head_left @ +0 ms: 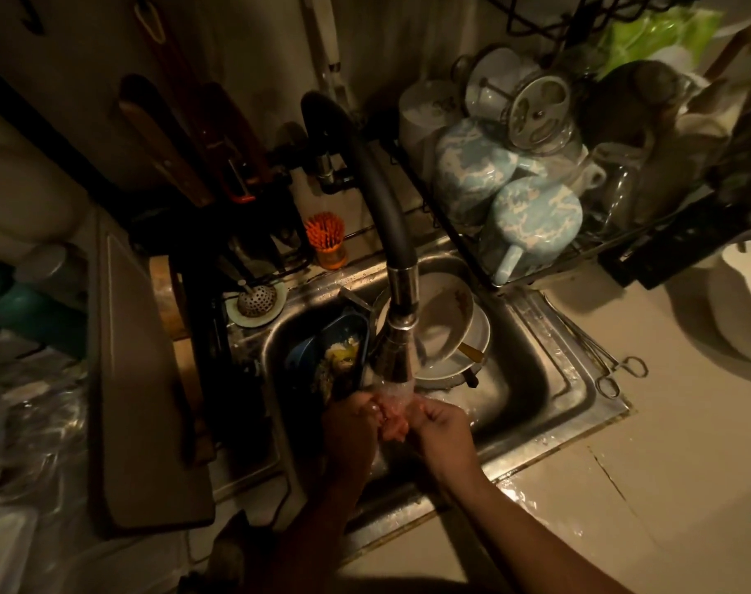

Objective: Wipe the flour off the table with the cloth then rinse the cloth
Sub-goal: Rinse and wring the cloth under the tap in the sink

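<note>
Over the steel sink (549, 379), my left hand (350, 426) and my right hand (440, 428) are pressed together around a small bunched pinkish cloth (393, 424). Both hands grip it with curled fingers. Water runs from the black and chrome faucet (397, 336) straight onto the cloth and my fingers. Most of the cloth is hidden inside my hands.
Dirty plates (450, 332) and a blue tub with food scraps (335, 353) sit in the sink. A full dish rack (536, 173) stands at the back right. A cutting board (146, 400) lies on the left. The pale counter (665, 486) on the right is wet near the sink.
</note>
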